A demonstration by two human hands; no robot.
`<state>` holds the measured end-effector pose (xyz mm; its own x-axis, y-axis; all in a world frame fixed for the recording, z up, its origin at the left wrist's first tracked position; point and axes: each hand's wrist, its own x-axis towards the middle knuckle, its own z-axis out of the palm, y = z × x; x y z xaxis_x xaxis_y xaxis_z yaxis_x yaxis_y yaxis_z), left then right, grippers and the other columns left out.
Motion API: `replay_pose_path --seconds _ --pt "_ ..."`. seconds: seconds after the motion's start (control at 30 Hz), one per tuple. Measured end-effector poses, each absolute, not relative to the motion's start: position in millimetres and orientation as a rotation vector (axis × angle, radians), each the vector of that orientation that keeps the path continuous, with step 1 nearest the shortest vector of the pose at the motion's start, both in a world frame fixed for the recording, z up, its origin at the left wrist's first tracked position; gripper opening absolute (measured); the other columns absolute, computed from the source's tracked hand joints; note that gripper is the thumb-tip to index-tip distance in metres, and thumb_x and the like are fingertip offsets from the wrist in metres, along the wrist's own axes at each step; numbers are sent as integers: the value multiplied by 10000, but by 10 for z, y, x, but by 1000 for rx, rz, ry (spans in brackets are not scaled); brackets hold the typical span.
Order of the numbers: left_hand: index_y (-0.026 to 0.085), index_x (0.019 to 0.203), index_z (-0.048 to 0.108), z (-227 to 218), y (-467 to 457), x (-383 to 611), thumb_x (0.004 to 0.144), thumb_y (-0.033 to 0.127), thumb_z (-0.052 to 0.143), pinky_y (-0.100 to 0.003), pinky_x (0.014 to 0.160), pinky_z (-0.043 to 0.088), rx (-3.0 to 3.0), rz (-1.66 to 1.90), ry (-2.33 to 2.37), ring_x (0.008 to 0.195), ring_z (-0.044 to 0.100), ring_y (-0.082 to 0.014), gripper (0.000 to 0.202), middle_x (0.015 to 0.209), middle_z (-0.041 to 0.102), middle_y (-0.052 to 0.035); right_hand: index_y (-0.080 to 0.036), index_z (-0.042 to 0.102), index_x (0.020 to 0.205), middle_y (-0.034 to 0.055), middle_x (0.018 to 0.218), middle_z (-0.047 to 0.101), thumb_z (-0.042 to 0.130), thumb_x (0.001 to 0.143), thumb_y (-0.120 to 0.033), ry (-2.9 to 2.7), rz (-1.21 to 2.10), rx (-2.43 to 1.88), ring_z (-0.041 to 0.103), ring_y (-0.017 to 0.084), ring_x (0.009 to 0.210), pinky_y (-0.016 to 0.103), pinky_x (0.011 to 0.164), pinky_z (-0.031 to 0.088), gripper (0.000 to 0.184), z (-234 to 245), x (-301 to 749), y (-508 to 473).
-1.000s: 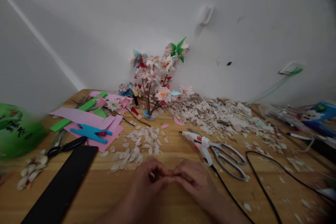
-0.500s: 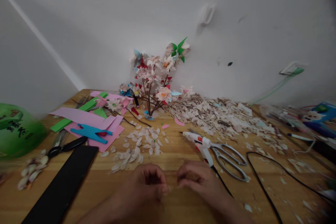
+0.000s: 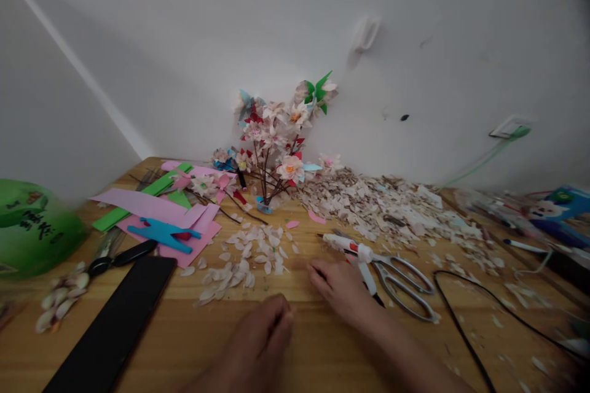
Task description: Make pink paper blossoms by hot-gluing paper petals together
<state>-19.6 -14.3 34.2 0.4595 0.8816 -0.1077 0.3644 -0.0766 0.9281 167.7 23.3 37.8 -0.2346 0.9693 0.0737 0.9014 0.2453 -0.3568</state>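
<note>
Here, low over the wooden table (image 3: 318,356), 2 bare hands are held apart. The left hand (image 3: 265,334) is loosely curled, thumb laid along the bent forefinger; I cannot tell whether anything is pinched inside it. The right hand (image 3: 341,288) is farther forward, its fingers bent and bunched; whether it grips something small is hidden too.

To the left, a flat black slab (image 3: 115,325) lies aslant, with a small cluster of cream clove-shaped pieces (image 3: 59,301) beyond its outer edge. Loose pale petals (image 3: 230,276) are scattered ahead of the left hand. Just beside the right hand is a white glue gun (image 3: 341,242), its handle partly behind that hand; I cannot tell if they touch. Scissors (image 3: 408,291) lie against the gun, their 2 metal loops to the right, and a black cord (image 3: 461,325) curves past them.

Farther back on the left are a green plastic package (image 3: 37,227), a blue cutout (image 3: 163,234) and pink paper (image 3: 152,206) with green strips (image 3: 145,193). A broad heap of dry flakes (image 3: 369,206) spreads to the right of a branched flower arrangement (image 3: 276,153), which stands before the pale wall (image 3: 184,43).
</note>
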Motion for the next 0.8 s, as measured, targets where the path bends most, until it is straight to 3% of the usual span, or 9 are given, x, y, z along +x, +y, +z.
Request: replay_pose_path --seconds 0.13,0.23,0.37,0.57,0.8 --pt "221 545 351 375 38 -357 835 479 323 -252 498 302 1478 899 1155 503 359 -124 389 520 352 49 -193 563 667 0 585 606 438 854 -208 -2232 293 -1745 526 137 534 235 500 254 226 413 1523 448" --pt "210 533 394 344 222 -476 791 477 448 -240 500 332 1383 1149 1161 496 393 -116 374 503 397 51 -192 558 844 21 779 660 476 826 -172 -2277 266 -1691 580 146 686 218 575 331 85 435 1395 591" --pt "206 603 414 321 391 -552 636 393 664 -220 469 378 1144 1351 1135 465 432 -88 314 572 454 71 -172 518 1004 78 966 653 484 762 -70 -2394 233 -1636 582 182 872 236 683 371 265 412 1246 728" --pt "194 861 515 319 423 -552 662 370 634 -231 506 437 1037 1428 1136 521 510 -100 291 677 546 50 -164 506 1067 122 954 661 445 783 -58 -2494 177 -1637 580 229 905 281 706 377 309 259 1137 837" --pt "200 870 509 279 421 -551 694 316 622 -223 503 431 1060 1425 1123 531 503 -93 240 698 530 54 -151 455 1106 131 982 662 407 838 -108 -2383 210 -1703 608 227 859 288 679 398 276 217 1210 844"
